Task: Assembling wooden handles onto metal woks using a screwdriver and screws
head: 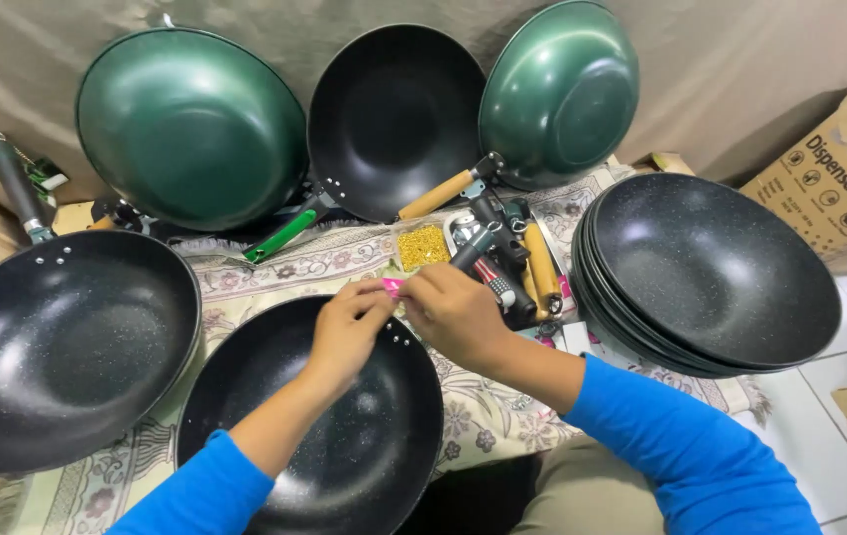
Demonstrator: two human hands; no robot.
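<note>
I see my left hand (347, 329) and right hand (450, 309) meeting at the far rim of the black speckled non-stick wok (314, 426) that sits nearest me on the pale floral woven mat (275, 269). The fingertips of both hands pinch a small pink object (393, 287) between them; I cannot tell what it is. My right hand is also closed around a dark cylindrical pan handle (473, 248) that points away to the far right. Just beyond it lies a heap of loose handles (522, 263), some black, some wooden, beside a clear packet of small brass-coloured fittings (423, 246). To the right stands a stack of black speckled woks (711, 272), and to the left 1 more black wok with a dark handle (61, 342). Leaning against the far wall are 2 green woks (190, 124) (560, 91) with a black wok (395, 119) between them. A brown cardboard box (835, 178) sits far right.
</note>
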